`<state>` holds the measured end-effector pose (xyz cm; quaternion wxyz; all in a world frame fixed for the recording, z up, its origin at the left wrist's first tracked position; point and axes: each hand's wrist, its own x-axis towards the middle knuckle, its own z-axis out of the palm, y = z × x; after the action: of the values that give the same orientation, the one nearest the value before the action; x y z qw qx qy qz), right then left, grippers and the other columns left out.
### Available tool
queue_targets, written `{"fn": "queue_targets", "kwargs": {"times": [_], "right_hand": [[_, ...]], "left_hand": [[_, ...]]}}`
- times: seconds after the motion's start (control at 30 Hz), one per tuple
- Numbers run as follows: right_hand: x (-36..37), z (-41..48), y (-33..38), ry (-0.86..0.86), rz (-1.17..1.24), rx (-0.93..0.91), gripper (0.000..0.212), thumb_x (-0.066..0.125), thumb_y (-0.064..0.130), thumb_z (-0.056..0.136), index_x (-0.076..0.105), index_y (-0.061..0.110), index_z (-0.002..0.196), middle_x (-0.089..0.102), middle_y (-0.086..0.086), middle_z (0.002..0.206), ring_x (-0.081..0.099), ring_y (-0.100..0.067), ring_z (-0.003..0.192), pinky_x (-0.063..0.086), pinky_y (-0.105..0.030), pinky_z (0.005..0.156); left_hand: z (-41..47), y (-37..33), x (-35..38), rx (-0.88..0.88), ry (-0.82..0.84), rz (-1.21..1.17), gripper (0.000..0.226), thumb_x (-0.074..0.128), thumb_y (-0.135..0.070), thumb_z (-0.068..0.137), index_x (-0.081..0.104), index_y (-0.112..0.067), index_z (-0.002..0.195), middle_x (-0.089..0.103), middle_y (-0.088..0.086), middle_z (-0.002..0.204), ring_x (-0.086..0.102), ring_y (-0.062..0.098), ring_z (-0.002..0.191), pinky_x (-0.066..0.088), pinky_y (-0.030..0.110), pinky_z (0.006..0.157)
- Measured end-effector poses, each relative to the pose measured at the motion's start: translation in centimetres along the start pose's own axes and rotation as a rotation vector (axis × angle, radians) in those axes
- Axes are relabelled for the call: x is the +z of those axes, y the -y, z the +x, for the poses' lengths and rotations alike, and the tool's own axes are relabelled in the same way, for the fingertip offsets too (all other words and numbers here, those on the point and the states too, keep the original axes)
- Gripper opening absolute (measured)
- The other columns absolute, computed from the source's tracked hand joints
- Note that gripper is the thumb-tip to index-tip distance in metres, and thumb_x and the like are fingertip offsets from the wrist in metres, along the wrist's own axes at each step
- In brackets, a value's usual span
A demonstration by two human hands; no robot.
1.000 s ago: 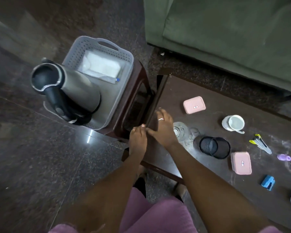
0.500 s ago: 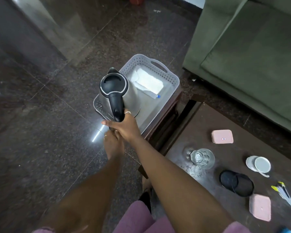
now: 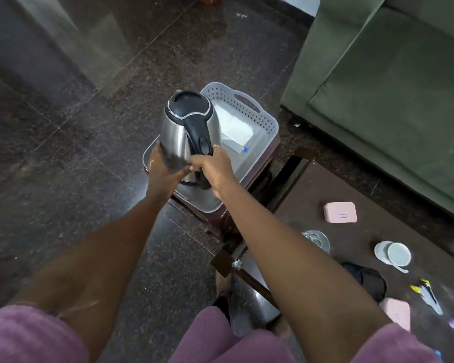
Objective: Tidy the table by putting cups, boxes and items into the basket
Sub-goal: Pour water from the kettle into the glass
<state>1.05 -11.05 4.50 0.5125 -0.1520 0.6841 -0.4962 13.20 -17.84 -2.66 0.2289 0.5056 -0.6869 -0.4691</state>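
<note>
My right hand point(image 3: 212, 166) grips the kettle point(image 3: 180, 134) by its handle, my left hand point(image 3: 159, 166) seems pressed flat on its steel side (blurred there), long axis near upright at the near end of the basket point(image 3: 257, 119).

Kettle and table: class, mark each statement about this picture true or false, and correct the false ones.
1. The right hand has its grip on the kettle's black handle. True.
2. The left hand rests on the table. False: it touches the kettle's steel side.
3. The kettle's lid is open. False: it is closed.
4. A pink box lies on the table. True.
5. The white cup lies on the floor. False: it is on the table.
</note>
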Motion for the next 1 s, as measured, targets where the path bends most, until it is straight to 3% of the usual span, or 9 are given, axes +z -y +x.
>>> {"fn": "queue_targets", "kwargs": {"times": [0.07,0.17,0.3,0.4,0.47,0.6,0.77,0.9,1.0], "right_hand": [[-1.0,-0.7,1.1,-0.006,0.014,-0.03,0.021,0.059,-0.001,0.06,0.05,0.016,0.069,0.054,-0.006,0.066,0.055,-0.025,0.07,0.045,-0.034,0.063],[-3.3,-2.1,3.6,-0.06,-0.061,-0.107,0.015,0.057,0.004,0.053,0.05,0.013,0.063,0.052,-0.006,0.062,0.051,-0.023,0.061,0.044,-0.033,0.057],[-7.3,-4.9,6.1,-0.129,-0.144,-0.167,0.016,0.055,0.011,0.046,0.047,0.01,0.059,0.05,-0.007,0.056,0.047,-0.022,0.054,0.039,-0.034,0.053],[-11.1,-8.1,6.6,-0.208,-0.153,-0.179,0.016,0.053,0.01,0.041,0.044,0.011,0.053,0.046,0.0,0.046,0.041,-0.015,0.045,0.034,-0.027,0.047],[-14.1,-10.5,6.0,-0.273,-0.186,-0.164,0.019,0.053,0.009,0.038,0.039,0.015,0.049,0.04,0.005,0.041,0.034,-0.012,0.041,0.028,-0.024,0.042],[-19.8,-15.0,3.3,-0.378,-0.262,-0.106,0.021,0.054,0.01,0.035,0.037,0.016,0.045,0.038,0.0,0.045,0.034,-0.016,0.048,0.027,-0.033,0.047],[-25.6,-20.4,-1.6,-0.54,-0.35,0.05,0.018,0.054,0.013,0.034,0.036,0.016,0.037,0.035,0.007,0.034,0.03,-0.015,0.038,0.022,-0.025,0.038],[-28.4,-23.5,-5.3,-0.588,-0.406,0.143,0.015,0.052,0.012,0.033,0.037,0.013,0.03,0.03,0.009,0.03,0.024,-0.014,0.035,0.018,-0.022,0.035],[-29.4,-25.0,-7.3,-0.59,-0.393,0.206,0.014,0.049,0.009,0.034,0.036,0.014,0.031,0.03,0.007,0.032,0.024,-0.013,0.036,0.017,-0.02,0.035]], "left_hand": [[0.2,-1.0,0.2,-0.021,0.022,-0.067,0.121,0.081,-0.056,0.053,0.015,-0.018,0.146,0.033,-0.019,0.139,0.027,-0.032,0.115,0.028,-0.002,0.096],[0.2,-2.9,0.7,0.009,0.054,-0.13,0.122,0.08,-0.055,0.056,0.005,-0.024,0.147,0.02,-0.007,0.154,0.023,-0.006,0.137,0.027,0.027,0.115],[-0.7,-6.6,2.5,0.161,0.149,-0.154,0.119,0.082,-0.05,0.057,0.006,-0.027,0.145,0.03,-0.006,0.148,0.034,0.009,0.138,0.034,0.044,0.113],[-2.6,-9.1,5.0,0.212,0.222,-0.124,0.116,0.083,-0.053,0.053,0.013,-0.028,0.142,0.038,-0.016,0.139,0.042,0.004,0.131,0.041,0.04,0.107],[-4.5,-10.5,7.3,0.234,0.274,-0.112,0.118,0.084,-0.053,0.051,0.015,-0.024,0.142,0.041,-0.007,0.14,0.044,0.008,0.129,0.043,0.04,0.106],[-8.5,-12.2,11.8,0.311,0.437,-0.052,0.112,0.083,-0.047,0.055,0.018,-0.022,0.142,0.044,0.003,0.139,0.047,0.015,0.127,0.044,0.045,0.104],[-13.8,-11.3,16.8,0.444,0.681,0.205,0.106,0.076,-0.051,0.065,0.02,-0.011,0.146,0.036,0.011,0.148,0.033,0.021,0.138,0.032,0.044,0.114],[-17.3,-9.2,19.4,0.468,0.898,0.414,0.103,0.07,-0.058,0.07,0.016,-0.018,0.148,0.025,0.007,0.154,0.02,0.021,0.144,0.022,0.04,0.119],[-18.8,-7.0,20.6,0.424,0.938,0.561,0.098,0.066,-0.056,0.075,0.015,-0.017,0.148,0.019,0.004,0.157,0.014,0.021,0.145,0.017,0.037,0.12]]}}
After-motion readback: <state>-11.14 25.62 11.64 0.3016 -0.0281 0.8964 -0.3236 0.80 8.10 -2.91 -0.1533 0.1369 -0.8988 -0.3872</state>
